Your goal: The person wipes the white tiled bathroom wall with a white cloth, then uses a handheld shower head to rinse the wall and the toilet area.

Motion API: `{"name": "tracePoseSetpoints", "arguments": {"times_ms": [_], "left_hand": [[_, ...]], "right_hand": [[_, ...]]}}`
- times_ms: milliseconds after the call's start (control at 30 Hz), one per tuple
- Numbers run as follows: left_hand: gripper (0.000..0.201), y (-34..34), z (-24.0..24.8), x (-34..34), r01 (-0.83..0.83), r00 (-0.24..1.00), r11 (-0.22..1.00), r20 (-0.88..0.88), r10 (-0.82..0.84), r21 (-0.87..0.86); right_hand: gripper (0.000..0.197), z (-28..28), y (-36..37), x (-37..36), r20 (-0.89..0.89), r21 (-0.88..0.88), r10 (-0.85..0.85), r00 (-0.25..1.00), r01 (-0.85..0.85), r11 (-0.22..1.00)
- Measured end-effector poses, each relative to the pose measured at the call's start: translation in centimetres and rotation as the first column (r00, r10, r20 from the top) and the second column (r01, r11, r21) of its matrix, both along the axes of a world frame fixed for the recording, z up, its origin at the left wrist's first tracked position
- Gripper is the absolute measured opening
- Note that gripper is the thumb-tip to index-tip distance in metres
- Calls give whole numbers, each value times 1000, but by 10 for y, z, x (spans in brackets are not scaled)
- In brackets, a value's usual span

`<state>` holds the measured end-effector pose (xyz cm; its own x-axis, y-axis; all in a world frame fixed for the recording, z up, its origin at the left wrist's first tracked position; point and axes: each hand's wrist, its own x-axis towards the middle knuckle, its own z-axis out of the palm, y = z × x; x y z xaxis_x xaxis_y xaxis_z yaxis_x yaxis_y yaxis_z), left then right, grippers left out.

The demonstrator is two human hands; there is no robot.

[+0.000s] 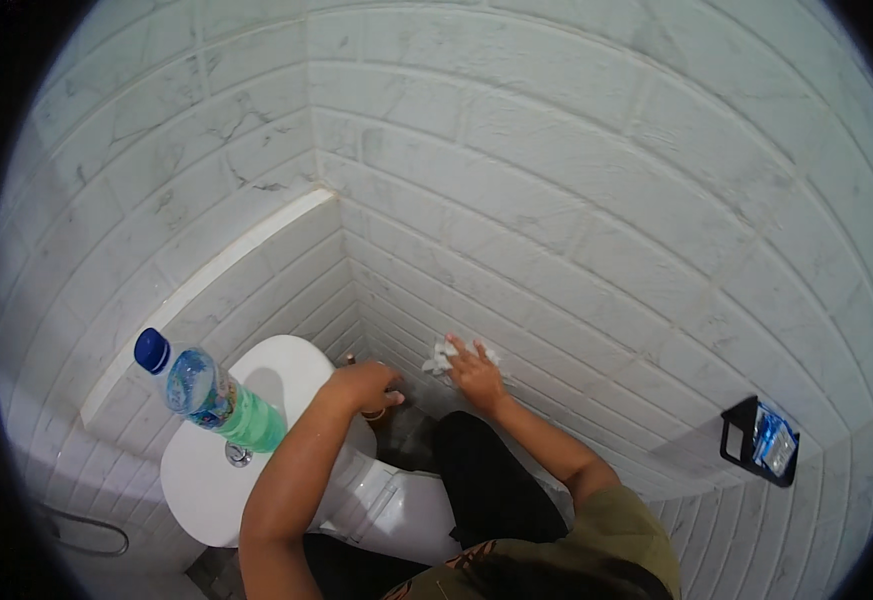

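Note:
My right hand [478, 376] presses a crumpled white tissue or thin cloth [438, 358] against the tiled wall, low down near the corner. Its fingers lie over the wad, which shows at both sides. Beyond the toilet tank's right edge hangs my left hand [364, 388], its fingers loosely bent and apart with nothing visible in them. Under that hand a small brown object [377, 414] is partly hidden, and I cannot make out its kind. A clear plastic bottle [246, 418] with a blue cap and green liquid stands on the white toilet tank lid [196, 490], left of my left forearm.
White marbled tile walls [576, 200] meet in a corner ahead. A ledge [226, 265] runs along the left wall. On the right wall, a black holder [733, 440] carries a blue packet [774, 440]. The closed toilet seat [406, 510] lies beneath me; a metal hose [96, 522] hangs at lower left.

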<state>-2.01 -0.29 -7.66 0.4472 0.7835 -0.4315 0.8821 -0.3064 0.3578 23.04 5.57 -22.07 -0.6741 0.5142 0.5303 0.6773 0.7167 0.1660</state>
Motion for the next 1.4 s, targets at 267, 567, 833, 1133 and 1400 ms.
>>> {"name": "tracePoseSetpoints", "arguments": {"times_ms": [267,567,833,1133,1400], "left_hand": [[46,-8,1,-1,-67,997,998,34,67,3],[37,1,-15,-1,-22,996,995,83,13,100],[44,-10,5,-4,-126,991,992,43,126,1],[47,2,1,5,-43,997,998,-66,40,-41],[56,7,-12,-5,-43,999,999,7,43,-19]], "right_hand": [[19,208,52,-100,-495,483,-53,867,325,813],[26,-59,121,-160,109,30,75,991,-79,996],[23,151,95,-193,-252,266,121,960,-51,963],[23,-36,93,-141,-10,36,12,1000,-11,999],[30,90,17,-52,-155,92,-17,988,31,995]]}}
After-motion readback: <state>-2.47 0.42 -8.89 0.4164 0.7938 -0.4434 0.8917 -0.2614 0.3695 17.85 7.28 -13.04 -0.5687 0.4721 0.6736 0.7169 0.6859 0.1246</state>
